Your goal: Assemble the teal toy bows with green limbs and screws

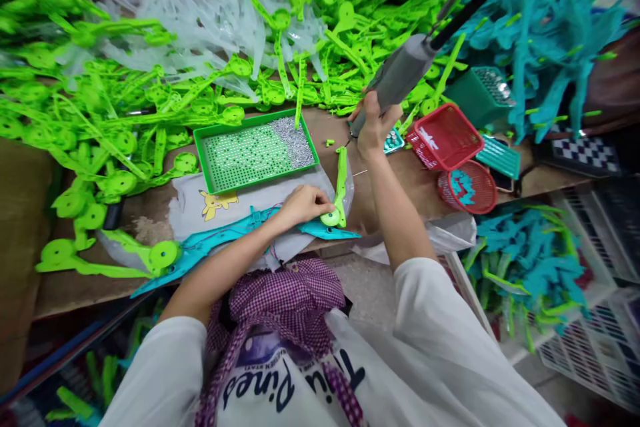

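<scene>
My right hand (pixel 373 123) is wrapped round a grey electric screwdriver (pixel 403 73) that hangs on a cord, its bit tilted down to the left. At the bench's front edge, my left hand (pixel 305 203) has its fingers pinched at the round end of a lime-green plastic arm (pixel 341 190). That round end sits on a long turquoise plastic part (pixel 225 230), which lies across a grey cloth with a yellow cartoon figure. Another lime-green arm (pixel 163 255) lies at the turquoise part's left end. Thin wires run along the turquoise part.
Behind the cloth stands a green tray (pixel 203 153) of small screws. To the right are a red basket (pixel 470 147), a round red basket (pixel 487 197) with turquoise pieces, and a dark green bin (pixel 473 97). Lime-green parts (pixel 120 107) and turquoise parts (pixel 540 33) are heaped around the back.
</scene>
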`<move>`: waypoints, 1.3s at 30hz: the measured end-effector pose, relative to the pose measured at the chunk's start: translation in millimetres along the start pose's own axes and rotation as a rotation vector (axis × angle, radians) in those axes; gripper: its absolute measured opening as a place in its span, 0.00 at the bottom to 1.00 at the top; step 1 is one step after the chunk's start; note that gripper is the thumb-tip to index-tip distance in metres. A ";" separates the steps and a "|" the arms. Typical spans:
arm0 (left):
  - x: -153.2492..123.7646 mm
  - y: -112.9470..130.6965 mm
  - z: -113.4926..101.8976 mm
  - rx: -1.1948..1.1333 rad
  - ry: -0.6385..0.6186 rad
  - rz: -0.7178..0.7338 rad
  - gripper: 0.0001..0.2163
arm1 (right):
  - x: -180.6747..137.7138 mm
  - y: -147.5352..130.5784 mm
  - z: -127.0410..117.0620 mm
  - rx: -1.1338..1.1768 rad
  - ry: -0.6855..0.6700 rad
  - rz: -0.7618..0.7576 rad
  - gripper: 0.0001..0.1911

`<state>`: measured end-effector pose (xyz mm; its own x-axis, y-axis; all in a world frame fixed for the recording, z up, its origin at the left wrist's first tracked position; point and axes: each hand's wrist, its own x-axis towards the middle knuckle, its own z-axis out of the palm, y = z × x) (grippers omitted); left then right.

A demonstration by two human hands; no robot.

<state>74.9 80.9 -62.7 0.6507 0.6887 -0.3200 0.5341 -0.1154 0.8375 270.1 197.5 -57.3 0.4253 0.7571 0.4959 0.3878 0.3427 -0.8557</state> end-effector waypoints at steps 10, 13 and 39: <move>1.1 -1.3 0.1 0.003 0.013 0.016 0.06 | -0.5 -4.0 2.4 0.185 0.034 0.040 0.28; 0.3 -0.4 0.1 -0.009 0.008 0.008 0.06 | -0.6 -4.5 4.1 0.195 0.036 0.050 0.28; -1.8 2.7 3.5 0.045 0.033 -0.016 0.09 | -84.8 -79.9 104.6 0.427 -0.363 0.067 0.30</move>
<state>77.1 76.9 -61.4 0.6244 0.7135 -0.3178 0.5686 -0.1362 0.8113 117.5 164.1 -46.5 0.1002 0.9020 0.4200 -0.0277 0.4245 -0.9050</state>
